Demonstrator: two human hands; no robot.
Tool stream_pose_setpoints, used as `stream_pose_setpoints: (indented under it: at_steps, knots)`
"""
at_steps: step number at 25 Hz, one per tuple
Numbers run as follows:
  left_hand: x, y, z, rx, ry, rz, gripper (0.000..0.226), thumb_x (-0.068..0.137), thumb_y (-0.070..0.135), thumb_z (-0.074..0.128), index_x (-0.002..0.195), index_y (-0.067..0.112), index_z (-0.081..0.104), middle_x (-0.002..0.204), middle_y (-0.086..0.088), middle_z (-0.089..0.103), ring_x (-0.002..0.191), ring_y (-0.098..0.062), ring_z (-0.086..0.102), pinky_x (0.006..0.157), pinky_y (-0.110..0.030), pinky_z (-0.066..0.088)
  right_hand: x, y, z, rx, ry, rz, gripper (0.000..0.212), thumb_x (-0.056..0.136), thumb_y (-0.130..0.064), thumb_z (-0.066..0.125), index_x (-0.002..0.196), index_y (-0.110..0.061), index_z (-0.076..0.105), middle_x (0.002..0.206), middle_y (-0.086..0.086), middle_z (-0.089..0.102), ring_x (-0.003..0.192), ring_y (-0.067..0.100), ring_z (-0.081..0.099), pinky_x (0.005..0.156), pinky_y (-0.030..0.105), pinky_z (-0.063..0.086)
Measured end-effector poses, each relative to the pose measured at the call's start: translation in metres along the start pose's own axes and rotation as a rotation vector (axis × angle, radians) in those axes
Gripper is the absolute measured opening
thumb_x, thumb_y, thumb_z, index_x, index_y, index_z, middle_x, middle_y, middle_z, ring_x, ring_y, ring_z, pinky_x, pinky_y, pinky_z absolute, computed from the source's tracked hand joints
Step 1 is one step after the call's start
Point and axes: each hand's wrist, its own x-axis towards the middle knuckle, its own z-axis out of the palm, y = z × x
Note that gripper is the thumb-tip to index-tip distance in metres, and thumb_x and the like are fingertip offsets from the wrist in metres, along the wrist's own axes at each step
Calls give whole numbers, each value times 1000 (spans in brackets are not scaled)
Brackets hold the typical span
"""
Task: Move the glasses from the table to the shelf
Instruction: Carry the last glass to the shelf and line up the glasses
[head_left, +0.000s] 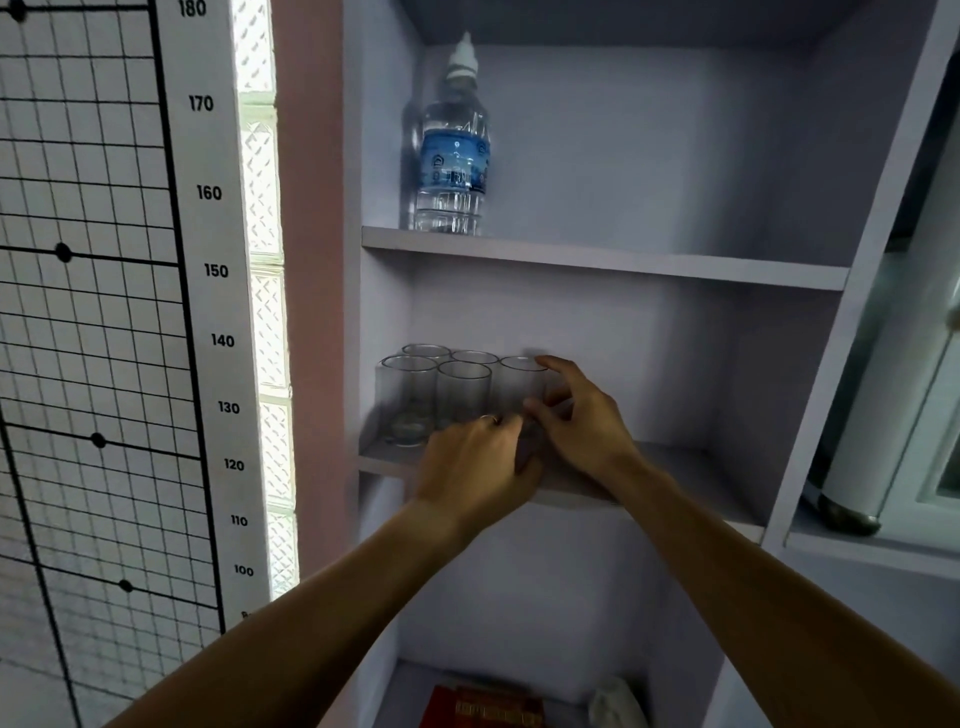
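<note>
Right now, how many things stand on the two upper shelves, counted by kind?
Glasses: 5, all upright on the middle shelf; the right hand is at the rightmost one and the left hand is in front of the row.
Bottle: 1, on the shelf above.
Total: 6

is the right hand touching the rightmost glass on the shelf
Touching. The head view shows the right hand wrapped around the rightmost glass, fingertip on its rim, thumb against its lower side.
</note>
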Motion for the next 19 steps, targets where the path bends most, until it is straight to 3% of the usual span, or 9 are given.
stream_pose_setpoints:
  at_steps: [4,7,10,14,19]
  knots:
    - [3,0,-1,12,-3,-5,30,85,45,53,93,19,65,89,-9,74,80,-35,69,60,-33,40,0,3,-2,9,34,-27,50,91,-34,67,131,-51,43,91,-16,62,81,1,62,67,12,46]
    - [2,-9,-9,-151,-55,15,27,81,42,59,79,16,67,81,-3,76,78,-26,71,60,-33,50,-2,4,-5,94,165,-88,44,92,-24,60,118,-57,48,83,-6,64,70,8,61,60,14,50]
    - [-6,-35,-22,-385,-39,-44,18,79,38,71,78,21,76,73,10,76,69,-2,70,64,-24,54,-5,1,-4,115,246,-209,23,93,-21,54,110,-36,59,87,-6,64,66,9,60,59,15,47]
    - [-14,-63,-33,-376,47,-92,10,79,28,74,71,23,70,66,13,70,62,0,66,59,-20,52,-9,-14,9,36,109,-408,27,96,-25,59,123,-24,61,94,-3,63,66,12,61,61,22,51]
    - [-14,-69,-35,-364,102,-98,19,75,28,77,74,25,58,67,14,64,59,-2,62,53,-10,43,-13,-29,29,40,-31,-400,39,97,-28,58,136,-27,51,104,-2,68,79,11,66,70,17,52]
